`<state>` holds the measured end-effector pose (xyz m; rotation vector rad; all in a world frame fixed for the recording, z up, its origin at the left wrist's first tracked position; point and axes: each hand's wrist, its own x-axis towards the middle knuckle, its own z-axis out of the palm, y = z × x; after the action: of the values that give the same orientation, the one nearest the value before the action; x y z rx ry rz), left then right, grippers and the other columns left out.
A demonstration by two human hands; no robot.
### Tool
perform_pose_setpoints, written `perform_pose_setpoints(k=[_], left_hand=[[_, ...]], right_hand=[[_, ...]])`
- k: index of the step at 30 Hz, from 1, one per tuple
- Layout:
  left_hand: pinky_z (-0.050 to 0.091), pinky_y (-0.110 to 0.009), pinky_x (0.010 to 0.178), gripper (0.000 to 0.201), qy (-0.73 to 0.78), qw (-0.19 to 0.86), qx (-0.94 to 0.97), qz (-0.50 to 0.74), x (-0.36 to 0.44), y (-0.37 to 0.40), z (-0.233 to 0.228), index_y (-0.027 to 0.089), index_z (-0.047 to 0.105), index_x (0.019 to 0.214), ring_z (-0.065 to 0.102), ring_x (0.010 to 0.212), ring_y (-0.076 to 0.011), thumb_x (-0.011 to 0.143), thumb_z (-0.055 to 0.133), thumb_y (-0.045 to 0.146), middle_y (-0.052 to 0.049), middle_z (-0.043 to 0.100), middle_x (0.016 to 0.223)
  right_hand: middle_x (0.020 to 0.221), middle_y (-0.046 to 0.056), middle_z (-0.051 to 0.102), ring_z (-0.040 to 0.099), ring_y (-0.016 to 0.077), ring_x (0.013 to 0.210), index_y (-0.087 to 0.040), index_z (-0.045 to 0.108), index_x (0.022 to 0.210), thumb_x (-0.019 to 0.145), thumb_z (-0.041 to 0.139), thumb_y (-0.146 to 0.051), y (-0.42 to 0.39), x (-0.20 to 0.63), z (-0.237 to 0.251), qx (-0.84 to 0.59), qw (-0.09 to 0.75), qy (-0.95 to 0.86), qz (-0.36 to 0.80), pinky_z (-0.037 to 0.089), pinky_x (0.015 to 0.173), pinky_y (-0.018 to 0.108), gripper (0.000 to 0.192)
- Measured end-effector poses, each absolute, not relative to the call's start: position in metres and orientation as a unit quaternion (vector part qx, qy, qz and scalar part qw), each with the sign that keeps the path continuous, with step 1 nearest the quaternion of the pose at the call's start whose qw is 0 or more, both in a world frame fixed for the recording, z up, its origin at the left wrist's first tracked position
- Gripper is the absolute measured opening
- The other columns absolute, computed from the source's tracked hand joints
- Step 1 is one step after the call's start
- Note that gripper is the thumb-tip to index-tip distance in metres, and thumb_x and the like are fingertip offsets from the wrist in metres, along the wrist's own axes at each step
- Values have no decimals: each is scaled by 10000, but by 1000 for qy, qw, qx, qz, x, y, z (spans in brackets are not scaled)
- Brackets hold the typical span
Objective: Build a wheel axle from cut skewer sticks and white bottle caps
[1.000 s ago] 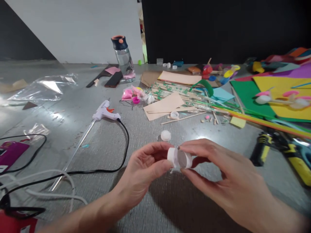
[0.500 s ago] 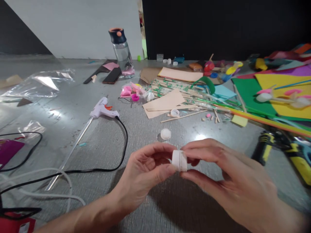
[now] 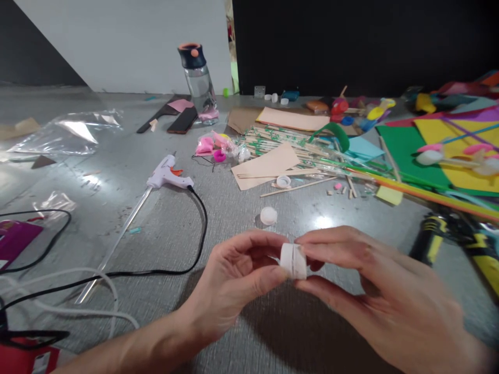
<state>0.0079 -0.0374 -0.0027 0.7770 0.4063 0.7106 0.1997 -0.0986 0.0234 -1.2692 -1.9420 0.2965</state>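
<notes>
Where one tilted earlier, white caps (image 3: 298, 263), now lined up

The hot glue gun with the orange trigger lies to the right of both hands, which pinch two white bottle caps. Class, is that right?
Not quite: in the head view, the hot glue gun with the orange trigger lies to the left of both hands. The left hand and right hand do pinch two white bottle caps.
</notes>
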Motion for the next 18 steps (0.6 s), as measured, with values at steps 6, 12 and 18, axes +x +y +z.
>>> perform_pose_setpoints(k=[6,12,18], left_hand=[[560,-152,838,238,210,840,364,343,9,-37,-3,203,779,1044,731,894,-92,839,774,81,-15,801,966],[552,-148,834,237,225,834,371,340,10,-36,-4,211,781,1040,721,876,-82,834,784,94,-8,799,954],[564,-182,800,200,252,811,396,350,11,-35,-4,200,803,971,718,844,-113,789,823,120,-30,781,932]], right_hand=[[1093,16,713,706,157,967,-263,564,1123,1010,600,-271,-98,200,19,-499,387,-769,98,616,809,247,119],[1074,22,713,708,157,949,-262,558,1090,1008,605,-273,-98,199,19,-499,387,-770,96,614,781,242,95],[1060,19,715,718,168,928,-265,567,1088,989,618,-225,-99,200,17,-494,384,-774,94,633,779,273,119]])
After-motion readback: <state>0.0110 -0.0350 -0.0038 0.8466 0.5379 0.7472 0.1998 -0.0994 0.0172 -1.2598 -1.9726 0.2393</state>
